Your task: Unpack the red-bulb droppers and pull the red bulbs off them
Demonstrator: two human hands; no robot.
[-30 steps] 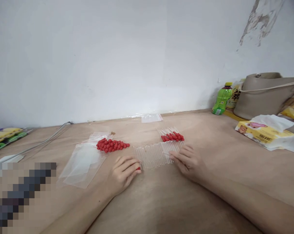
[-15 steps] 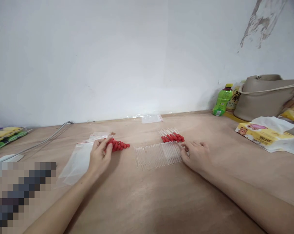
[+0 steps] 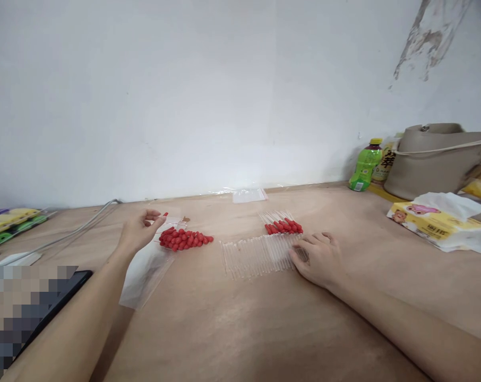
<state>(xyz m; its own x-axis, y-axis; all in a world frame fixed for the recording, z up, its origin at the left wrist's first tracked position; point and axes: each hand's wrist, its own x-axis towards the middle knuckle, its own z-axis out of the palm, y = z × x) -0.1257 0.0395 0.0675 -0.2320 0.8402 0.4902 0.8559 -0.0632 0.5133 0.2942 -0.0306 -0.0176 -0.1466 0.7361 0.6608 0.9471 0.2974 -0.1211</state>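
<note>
My left hand (image 3: 139, 231) pinches a small red-tipped piece (image 3: 165, 214) above clear plastic bags (image 3: 145, 276). Right of it on the table lies a pile of red-tipped pieces (image 3: 185, 240). My right hand (image 3: 314, 257) rests at the right end of a row of thin clear tubes (image 3: 258, 255); its thumb and fingers are bent over the last tubes, and whether they grip one is hidden. Just behind the row lies a second group of red-tipped sticks (image 3: 284, 225), their pale shafts pointing to the wall.
A small clear bag (image 3: 249, 196) lies by the wall. On the right are a green bottle (image 3: 366, 165), a tissue pack (image 3: 435, 223) and a grey bag (image 3: 427, 162). A cable (image 3: 77, 231), a colourful pack (image 3: 13, 223) and a dark device (image 3: 61, 300) are on the left.
My left hand has moved left from the red pile and now holds one red-tipped piece up over the bags. My right hand has shifted only slightly.
</note>
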